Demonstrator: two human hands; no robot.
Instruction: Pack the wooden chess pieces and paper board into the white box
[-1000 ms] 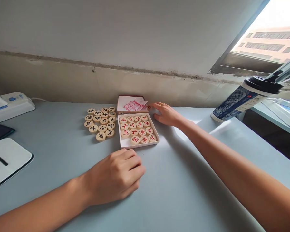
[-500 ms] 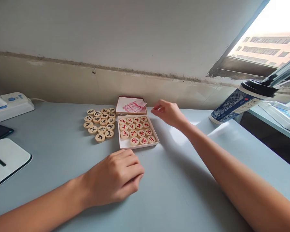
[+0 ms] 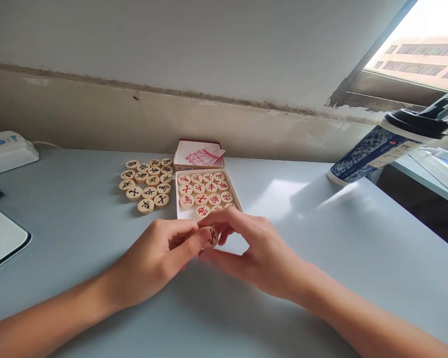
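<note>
My left hand pinches a round wooden Chinese chess piece with a dark character, its thumb lying across the piece's face. Around the same piece curve the fingers of my right hand, index finger at the upper edge and thumb at the lower edge. Just behind the hands sits an open white box with rows of red-character pieces; my fingers hide part of its front row. To the left of the box, black-character pieces lie grouped face up on the desk.
The box lid lies behind the box, with a folded red-lined sheet in it. A blue-patterned cup with a black lid stands at the right. White devices and a white pad are at the left, beside the grey desk's wall.
My right hand has come back from beside the lid to meet my left hand in front of the box. A black-character piece now shows between them. The view has shifted slightly.
</note>
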